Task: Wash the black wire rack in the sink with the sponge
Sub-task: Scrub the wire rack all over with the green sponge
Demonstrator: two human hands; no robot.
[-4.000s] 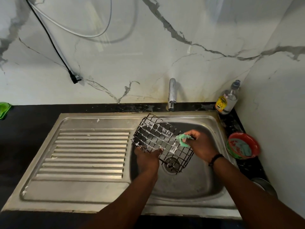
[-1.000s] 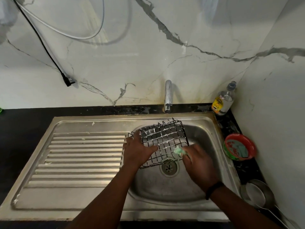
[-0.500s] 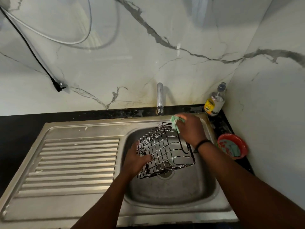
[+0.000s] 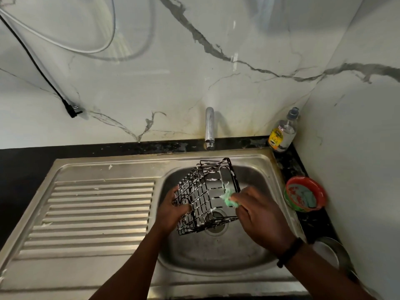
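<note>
Now left hand (image 4: 173,210) grips rack (image 4: 207,193); right hand (image 4: 259,215) presses sponge (image 4: 228,200) against rack edge.

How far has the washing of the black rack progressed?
Done: white suds coat the black wire rack. In hand: the left hand holds it tilted over the steel sink, while the right hand rubs its right side with the green sponge. Left: rinsing; the chrome tap shows no water.

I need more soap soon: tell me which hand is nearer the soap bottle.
Right. The right hand scrubs with the sponge below-left of the soap bottle; the left hand grips the wire rack farther left.
</note>
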